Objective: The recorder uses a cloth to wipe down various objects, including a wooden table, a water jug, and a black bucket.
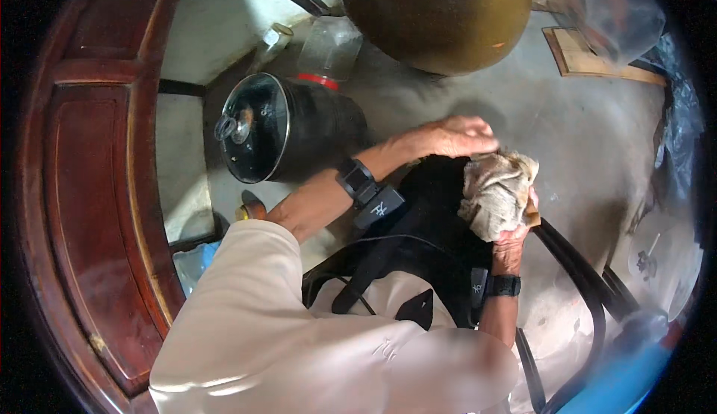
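Observation:
A crumpled, dirty off-white cloth (498, 192) sits in my right hand (516, 233), whose fingers and palm wrap its right side and underside. A small tan piece (532, 218) shows at the edge of that hand; its kind is unclear. My left hand (465, 136) is just above the cloth's upper left edge, blurred, with the fingers curled. Whether it touches or pinches anything cannot be told. Both wrists wear black straps with small devices. Dark fabric (431, 201) lies below and between the arms.
A dark lidded cylinder (322, 125) stands left, near a clear plastic container with a red rim (330, 49). A large brown rounded vessel (437, 16) is at the top. A wood-edged board (605, 55), plastic bags (627, 16) and a dark metal frame (577, 268) are right. Reddish wooden panelling (89, 218) lines the left.

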{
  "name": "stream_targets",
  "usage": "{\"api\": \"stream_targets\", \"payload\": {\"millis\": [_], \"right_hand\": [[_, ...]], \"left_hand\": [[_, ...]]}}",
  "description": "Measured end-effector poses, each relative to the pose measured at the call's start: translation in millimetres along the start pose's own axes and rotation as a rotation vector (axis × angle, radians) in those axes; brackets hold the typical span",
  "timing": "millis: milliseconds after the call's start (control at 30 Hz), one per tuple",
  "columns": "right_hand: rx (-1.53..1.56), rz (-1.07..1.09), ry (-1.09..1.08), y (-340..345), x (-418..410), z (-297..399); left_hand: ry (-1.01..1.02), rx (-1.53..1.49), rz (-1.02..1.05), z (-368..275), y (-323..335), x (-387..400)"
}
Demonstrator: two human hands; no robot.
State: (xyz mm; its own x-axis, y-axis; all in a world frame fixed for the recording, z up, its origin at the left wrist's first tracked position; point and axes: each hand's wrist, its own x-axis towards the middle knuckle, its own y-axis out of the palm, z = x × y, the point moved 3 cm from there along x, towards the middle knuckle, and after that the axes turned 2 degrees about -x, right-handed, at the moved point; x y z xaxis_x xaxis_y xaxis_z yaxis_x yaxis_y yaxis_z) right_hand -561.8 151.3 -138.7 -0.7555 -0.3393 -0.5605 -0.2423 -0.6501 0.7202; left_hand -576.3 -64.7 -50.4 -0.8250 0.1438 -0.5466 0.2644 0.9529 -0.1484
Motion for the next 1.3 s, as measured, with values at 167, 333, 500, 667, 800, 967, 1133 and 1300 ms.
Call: {"api": "stream_targets", "payload": {"millis": [167,333,500,667,800,967,1133,1300], "right_hand": [[-0.106,0.154,-0.151,-8.4,-21.5,1.5],[-0.004,-0.054,0.194,31.9,-43.9,6.9],[0.021,0.019,0.229,3.1,-52.6,5.6],[0.036,0.034,0.247,-15.1,-53.9,10.2],[0.097,0.097,0.266,-14.2,-42.2,9.4],[0.150,0.029,0.229,-55.3,-19.6,1.7],[0.115,-0.078,0.156,-68.6,-21.2,-3.9],[0.024,-0.083,0.116,-73.1,-19.2,-5.5]], "left_hand": [[0.025,-0.060,-0.304,-3.6,-63.3,-28.5],[0.023,-0.051,-0.573,16.3,-81.7,-38.2],[0.192,0.214,-0.702,25.8,-54.4,-29.4],[-0.054,0.741,-0.956,19.9,-82.5,-57.4],[-0.519,1.281,-0.709,2.7,-127.9,-95.1],[-0.690,1.538,-0.231,28.1,-130.0,-96.1],[-0.574,1.867,-0.166,62.6,-71.8,-96.6],[-0.450,1.611,-0.446,43.9,-64.6,-104.7]]}}
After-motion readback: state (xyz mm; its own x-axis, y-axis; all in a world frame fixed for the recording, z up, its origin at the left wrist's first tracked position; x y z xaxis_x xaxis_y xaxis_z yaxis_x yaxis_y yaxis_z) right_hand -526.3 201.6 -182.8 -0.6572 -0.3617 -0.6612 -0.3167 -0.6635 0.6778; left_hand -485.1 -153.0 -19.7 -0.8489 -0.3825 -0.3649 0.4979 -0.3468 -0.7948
